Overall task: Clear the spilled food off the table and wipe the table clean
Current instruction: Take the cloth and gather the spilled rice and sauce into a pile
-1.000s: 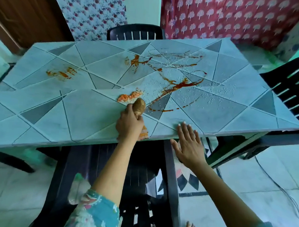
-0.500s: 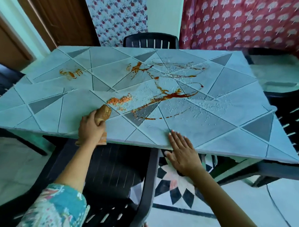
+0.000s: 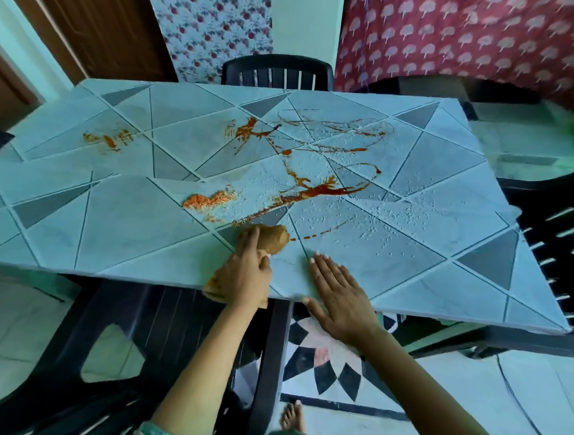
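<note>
Here, one cloth (image 3: pixel 273 238), left hand (image 3: pixel 245 274), right hand (image 3: pixel 341 295)

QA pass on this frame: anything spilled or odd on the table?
Yes: red sauce streaks cross the middle of the table, an orange food clump lies left of them, a smaller smear far left, white grains scattered right. The left hand grips a brown cloth at the near edge.

We log open tabletop (image 3: pixel 114 229) at near left and far right. Centre taken by sauce streaks (image 3: pixel 323 191), orange food clump (image 3: pixel 210 199). We see dark chair (image 3: pixel 175 331) crowding near edge.
</note>
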Demonstrator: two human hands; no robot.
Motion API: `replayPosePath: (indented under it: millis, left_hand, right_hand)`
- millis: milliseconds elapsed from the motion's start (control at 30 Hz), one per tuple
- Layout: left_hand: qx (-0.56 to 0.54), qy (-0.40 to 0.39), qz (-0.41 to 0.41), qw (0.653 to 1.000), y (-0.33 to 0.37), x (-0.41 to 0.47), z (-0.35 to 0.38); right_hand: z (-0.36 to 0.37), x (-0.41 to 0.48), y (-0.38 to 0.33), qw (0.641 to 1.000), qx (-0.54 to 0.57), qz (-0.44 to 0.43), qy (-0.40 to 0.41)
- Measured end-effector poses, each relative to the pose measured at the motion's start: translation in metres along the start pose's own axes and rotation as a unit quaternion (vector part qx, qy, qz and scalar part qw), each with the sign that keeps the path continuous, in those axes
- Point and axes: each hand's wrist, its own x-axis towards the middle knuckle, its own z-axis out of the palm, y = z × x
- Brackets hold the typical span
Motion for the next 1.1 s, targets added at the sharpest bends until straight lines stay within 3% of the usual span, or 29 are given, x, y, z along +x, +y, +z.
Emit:
replayPosePath:
  millis: [100,167,267,367,500,700,833,967,1100]
  left_hand:
    - [-0.145,-0.012,0.027,0.989,0.015,0.002,0.001]
    - [-0.209,0.02,0.027,0.977,0.008,0.005,-0.011]
    - [-0.179,0.12,0.006,0.976,-0.028,0.017,-0.038]
    - [-0.112,0.172,-0.093,0.974,-0.07,0.026,-0.062]
    - [-0.041,0.13,-0.137,0.981,-0.08,0.022,-0.053]
    - [0.027,0.013,-0.055,0.998,0.012,0.007,-0.005]
    - [-0.122,-0.031,0.03,0.992,0.048,0.002,0.016]
    - [-0.25,0.074,0.006,0.965,0.009,0.021,-0.021]
    - [-0.156,0.176,-0.054,0.97,-0.075,0.075,-0.073]
  right_hand:
    - [-0.003,0.009,0.006,1.0,0.004,0.023,0.002]
    - [-0.003,0.013,0.01,1.0,0.001,0.026,0.005]
    - [0.001,0.015,0.011,1.0,-0.011,0.028,0.007]
    - [0.004,0.014,0.011,0.999,-0.005,0.036,0.017]
    - [0.005,0.014,0.012,0.999,-0.008,0.026,0.028]
    - [0.004,0.016,0.011,0.999,-0.013,0.031,0.017]
    - [0.005,0.013,0.013,0.999,-0.007,0.031,0.015]
    - [0.0,0.017,0.014,0.999,0.015,0.036,0.035]
    - [-0.002,0.036,0.012,0.999,0.016,0.022,0.021]
